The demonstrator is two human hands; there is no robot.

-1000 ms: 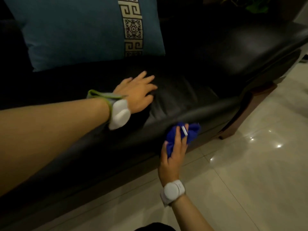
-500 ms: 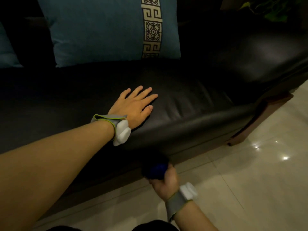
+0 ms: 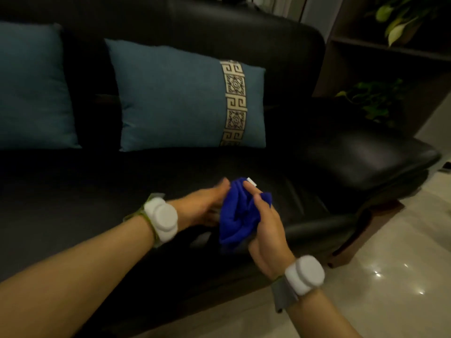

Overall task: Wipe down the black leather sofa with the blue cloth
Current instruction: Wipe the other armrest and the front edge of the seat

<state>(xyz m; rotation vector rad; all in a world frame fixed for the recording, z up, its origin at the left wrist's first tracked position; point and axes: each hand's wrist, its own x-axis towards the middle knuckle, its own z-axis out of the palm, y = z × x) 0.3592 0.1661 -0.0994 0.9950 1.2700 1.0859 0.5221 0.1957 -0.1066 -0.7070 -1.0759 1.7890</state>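
The black leather sofa [image 3: 73, 196] fills most of the view, its seat running from the left edge to a padded armrest on the right. A crumpled blue cloth [image 3: 238, 213] with a small white tag hangs between my two hands above the front of the seat. My right hand [image 3: 266, 223] grips the cloth from the right, fingers curled round it. My left hand [image 3: 202, 206] holds the cloth's left side, fingertips against the fabric. Both wrists wear white bands.
Two teal cushions lean on the backrest: one with a patterned beige stripe [image 3: 185, 98], one plain [image 3: 31, 89] at the left. A dark shelf with green plants [image 3: 395, 25] stands right of the sofa. Glossy pale floor tiles [image 3: 390, 276] lie at lower right.
My left hand lifted off the seat and came to the cloth. My right hand raised the cloth from the sofa's lower front up over the seat. The view tilted upward.
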